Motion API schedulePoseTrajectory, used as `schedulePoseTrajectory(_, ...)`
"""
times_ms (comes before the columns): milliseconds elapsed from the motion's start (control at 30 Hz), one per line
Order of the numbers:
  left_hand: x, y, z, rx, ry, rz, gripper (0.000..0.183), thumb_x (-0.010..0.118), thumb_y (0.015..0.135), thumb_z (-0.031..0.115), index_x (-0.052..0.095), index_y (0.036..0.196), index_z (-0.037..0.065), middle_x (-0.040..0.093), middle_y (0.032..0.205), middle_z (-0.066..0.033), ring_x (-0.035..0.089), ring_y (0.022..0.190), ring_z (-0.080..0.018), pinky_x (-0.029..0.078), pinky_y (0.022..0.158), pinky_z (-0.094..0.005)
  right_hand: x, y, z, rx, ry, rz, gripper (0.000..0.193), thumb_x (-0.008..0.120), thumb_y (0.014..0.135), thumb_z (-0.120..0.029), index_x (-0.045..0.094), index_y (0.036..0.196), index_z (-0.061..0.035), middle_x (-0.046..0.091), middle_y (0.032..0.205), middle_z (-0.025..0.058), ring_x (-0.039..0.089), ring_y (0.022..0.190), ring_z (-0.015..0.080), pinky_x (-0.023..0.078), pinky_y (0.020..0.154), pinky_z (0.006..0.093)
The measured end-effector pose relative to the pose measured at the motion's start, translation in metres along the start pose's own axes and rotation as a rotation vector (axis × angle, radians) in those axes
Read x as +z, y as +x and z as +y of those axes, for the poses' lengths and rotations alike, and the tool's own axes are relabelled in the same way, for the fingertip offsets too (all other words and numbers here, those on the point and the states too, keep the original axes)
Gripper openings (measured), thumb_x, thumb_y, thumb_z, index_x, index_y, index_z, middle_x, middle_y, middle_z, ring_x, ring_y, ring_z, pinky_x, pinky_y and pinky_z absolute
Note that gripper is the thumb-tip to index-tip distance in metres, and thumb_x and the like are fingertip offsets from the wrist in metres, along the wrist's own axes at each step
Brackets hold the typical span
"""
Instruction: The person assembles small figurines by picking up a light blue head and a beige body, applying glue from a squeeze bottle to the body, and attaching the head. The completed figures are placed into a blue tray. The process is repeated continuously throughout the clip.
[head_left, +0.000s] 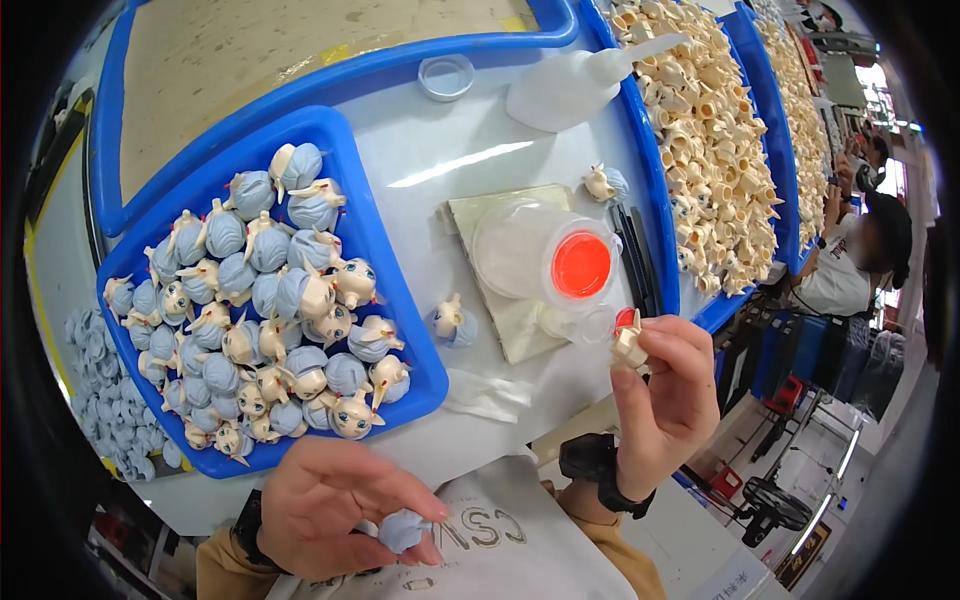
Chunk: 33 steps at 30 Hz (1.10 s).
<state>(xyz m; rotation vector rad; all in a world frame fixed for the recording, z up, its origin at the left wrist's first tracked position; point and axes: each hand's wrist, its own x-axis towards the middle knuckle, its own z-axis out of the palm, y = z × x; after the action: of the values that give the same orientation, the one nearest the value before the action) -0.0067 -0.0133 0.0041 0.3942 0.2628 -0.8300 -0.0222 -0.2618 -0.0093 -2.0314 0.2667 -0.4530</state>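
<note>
Low in front of me, my left hand (325,500) is closed around a pale blue doll hair piece (403,531), held between thumb and fingers. My right hand (672,392), raised to the right, pinches a cream doll head shell (627,349) with a pointed tip. Just beyond that shell sits a clear plastic cup (510,250) with a bright red round surface (582,264), resting on a pale square pad (535,340). One joined doll head (455,322) lies left of the pad, and another joined head (606,183) lies beyond it.
At left, a blue tray (425,385) holds many joined doll heads. Loose hair pieces (115,400) lie farther left. A blue bin (655,190) at right is full of cream shells. A white squeeze bottle (565,92) and dark tools (637,260) stand nearby. Another person (850,260) works far right.
</note>
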Motion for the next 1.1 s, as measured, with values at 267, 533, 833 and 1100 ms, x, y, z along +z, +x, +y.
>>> schedulePoseTrajectory(267, -0.011, 0.007, -0.001, 0.168, 0.331, -0.175, 0.025, 0.060, 0.075, -0.007, 0.054, 0.099, -0.008, 0.048, 0.110, -0.0265, 0.061, 0.088, -0.0281, 0.052, 0.070, -0.0327, 0.004, 0.002, 0.000, -0.051, -0.141, -0.021, 0.035, 0.061, 0.062, 0.011, 0.062, 0.096, 0.0006, 0.054, 0.094, 0.0132, 0.053, 0.080, 0.0190, 0.044, 0.067, 0.0256)
schedulePoseTrajectory(533, -0.010, 0.004, 0.002, 0.141, 0.408, -0.142, 0.022, 0.061, 0.075, -0.006, 0.057, 0.097, -0.005, 0.054, 0.107, -0.0246, 0.060, 0.091, -0.0264, 0.050, 0.075, -0.0310, 0.005, 0.001, 0.002, -0.102, -0.200, -0.011, 0.034, 0.063, 0.062, 0.009, 0.062, 0.095, 0.0004, 0.055, 0.091, 0.0128, 0.054, 0.081, 0.0214, 0.044, 0.070, 0.0280)
schedulePoseTrajectory(833, -0.010, 0.005, 0.001, 0.146, 0.361, -0.150, 0.029, 0.063, 0.071, -0.008, 0.057, 0.099, -0.007, 0.053, 0.106, -0.0235, 0.058, 0.094, -0.0274, 0.048, 0.078, -0.0325, 0.008, 0.006, -0.004, -0.180, -0.343, -0.068, 0.039, 0.063, 0.060, 0.008, 0.063, 0.097, -0.0042, 0.055, 0.088, 0.0106, 0.052, 0.074, 0.0201, 0.043, 0.068, 0.0283)
schedulePoseTrajectory(1100, -0.009, 0.004, -0.002, 0.131, 0.288, -0.113, 0.035, 0.064, 0.070, -0.009, 0.055, 0.103, -0.008, 0.050, 0.109, -0.0242, 0.058, 0.092, -0.0268, 0.048, 0.077, -0.0339, 0.012, 0.010, -0.013, -0.190, -0.505, -0.084, 0.042, 0.063, 0.056, 0.005, 0.066, 0.096, -0.0077, 0.053, 0.084, 0.0077, 0.049, 0.075, 0.0200, 0.039, 0.064, 0.0289)
